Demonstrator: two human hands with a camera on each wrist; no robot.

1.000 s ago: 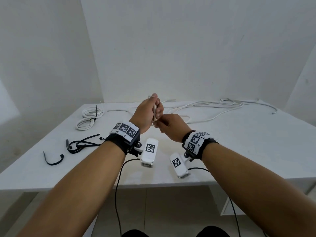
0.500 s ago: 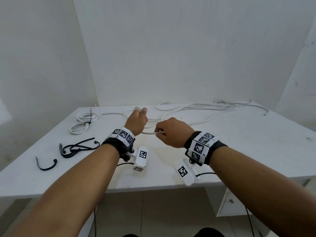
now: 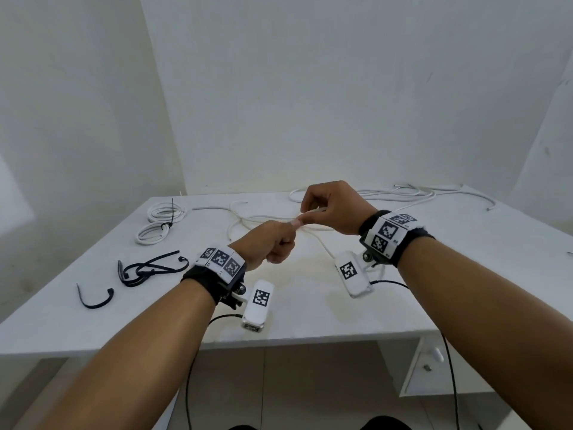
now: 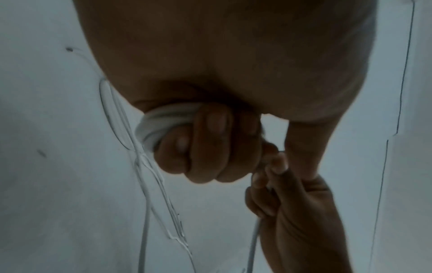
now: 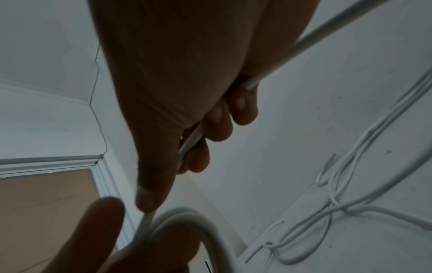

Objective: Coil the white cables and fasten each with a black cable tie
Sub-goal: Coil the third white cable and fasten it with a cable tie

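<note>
White cable point(image 3: 322, 243) runs through both my hands, above the near middle of the white table point(image 3: 465, 274). My left hand point(image 3: 273, 243) is curled in a fist round several loops already gathered point(image 4: 158, 122); they bulge out of the little-finger side of that fist. My right hand point(image 3: 335, 209) sits just beyond and to the right of it, touching it at the thumb tips. Its fingers point(image 5: 219, 125) are curled round one strand, and the thumb pins that strand where it meets the loops. From my right fingers the free length trails down and away to the right, its long axis pointing toward the far loose cable point(image 3: 403, 193). I judge the next loop must be drawn from that side into my left fist. Black cable ties point(image 3: 148, 268) lie well to the left of my left hand, which is the nearer one.
</note>
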